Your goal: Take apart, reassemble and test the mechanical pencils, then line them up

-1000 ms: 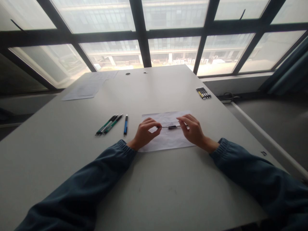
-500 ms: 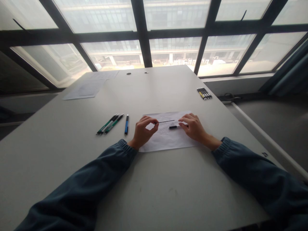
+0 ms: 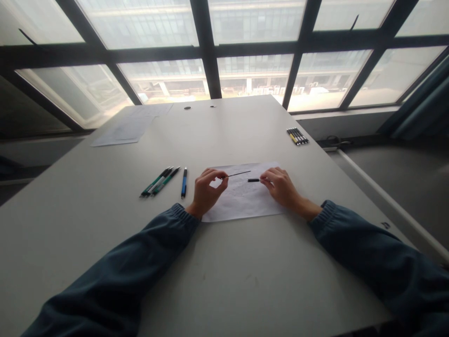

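Between thumb and fingertips, my left hand (image 3: 206, 191) pinches a thin dark pen refill (image 3: 240, 173) that points right and slightly upward. My right hand (image 3: 282, 187) is closed on a pen barrel (image 3: 253, 180); its black end sticks out to the left and the fingers hide the rest. The refill's free tip is above and apart from the barrel. Both hands are over a white sheet of paper (image 3: 242, 206) with faint marks. Just left of my left hand, a blue pen (image 3: 184, 182) lies on the table.
Several green and black pens (image 3: 161, 181) lie side by side on the white table (image 3: 217, 262) at left. Another row of dark pens, one yellow (image 3: 292, 136), is near the right edge. Loose papers (image 3: 121, 130) lie back left. Windows (image 3: 256, 75) stand beyond the table.
My right hand has closed on the pen barrel and lifted it a little. The refill in my left hand has shifted slightly left, its free tip tilting upward.
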Tool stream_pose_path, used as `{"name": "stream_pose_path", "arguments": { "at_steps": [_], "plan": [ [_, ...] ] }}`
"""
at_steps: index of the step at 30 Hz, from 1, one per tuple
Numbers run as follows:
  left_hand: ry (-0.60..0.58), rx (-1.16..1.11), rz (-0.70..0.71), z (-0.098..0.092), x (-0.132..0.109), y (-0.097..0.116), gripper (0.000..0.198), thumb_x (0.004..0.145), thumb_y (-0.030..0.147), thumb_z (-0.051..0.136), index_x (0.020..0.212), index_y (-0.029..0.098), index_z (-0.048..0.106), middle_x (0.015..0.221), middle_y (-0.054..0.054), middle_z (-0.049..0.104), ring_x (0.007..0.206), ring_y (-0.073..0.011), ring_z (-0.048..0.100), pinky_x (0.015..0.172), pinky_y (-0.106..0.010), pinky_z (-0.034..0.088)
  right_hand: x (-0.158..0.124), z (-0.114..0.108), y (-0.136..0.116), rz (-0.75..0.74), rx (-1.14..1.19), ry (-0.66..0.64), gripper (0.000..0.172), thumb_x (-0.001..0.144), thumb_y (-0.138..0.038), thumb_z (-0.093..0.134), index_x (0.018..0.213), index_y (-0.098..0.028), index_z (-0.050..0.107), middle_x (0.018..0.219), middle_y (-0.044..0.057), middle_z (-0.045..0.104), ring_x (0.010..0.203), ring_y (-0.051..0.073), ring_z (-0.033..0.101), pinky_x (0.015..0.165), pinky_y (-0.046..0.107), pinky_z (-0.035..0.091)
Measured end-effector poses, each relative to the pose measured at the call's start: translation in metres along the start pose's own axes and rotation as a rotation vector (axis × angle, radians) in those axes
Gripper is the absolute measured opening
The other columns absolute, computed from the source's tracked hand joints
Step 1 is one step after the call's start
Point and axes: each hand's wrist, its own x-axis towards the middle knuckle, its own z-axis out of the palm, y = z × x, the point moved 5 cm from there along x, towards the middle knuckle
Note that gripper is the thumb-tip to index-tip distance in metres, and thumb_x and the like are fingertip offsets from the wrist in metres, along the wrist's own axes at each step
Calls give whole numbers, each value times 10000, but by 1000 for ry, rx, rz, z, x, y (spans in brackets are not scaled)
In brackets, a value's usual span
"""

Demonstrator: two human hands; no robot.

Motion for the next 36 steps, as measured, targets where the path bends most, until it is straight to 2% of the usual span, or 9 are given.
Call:
{"name": "stream_pose_path", "arguments": {
  "at_steps": [8,13,21,30,36],
  "plan": [
    [56,25,11,-5,2,0,33,870,169,663,851,186,684,788,-19,687,737,-150,600,668,-287,499,0,-10,8,100,101,169,89,976,-228,573,948,-209,655,912,63,727,867,248,637,826,382,418],
    [42,27,4,-5,2,-1,38,879,185,658,852,189,683,792,-24,688,744,-154,599,677,-296,503,0,-12,10,99,108,227,110,982,-244,555,949,-210,654,908,69,725,884,254,645,825,388,436],
    [14,27,20,-2,0,-3,38,886,190,660,857,191,686,805,-22,690,758,-155,594,680,-293,493,0,-14,6,61,79,226,134,1001,-282,539,949,-220,646,907,61,722,886,248,634,839,392,420],
    [-65,30,58,3,-1,-4,42,892,190,658,876,198,696,821,-33,700,820,-173,635,795,-327,534,1,-14,-2,11,28,174,113,992,-275,566,933,-233,653,927,52,717,933,246,606,859,389,391],
    [-104,27,94,7,0,-2,52,884,180,654,862,200,697,818,-32,712,806,-174,630,778,-328,530,1,-11,-5,-21,47,128,75,973,-264,603,935,-236,662,928,50,719,920,247,607,853,393,396]
  ]
}}
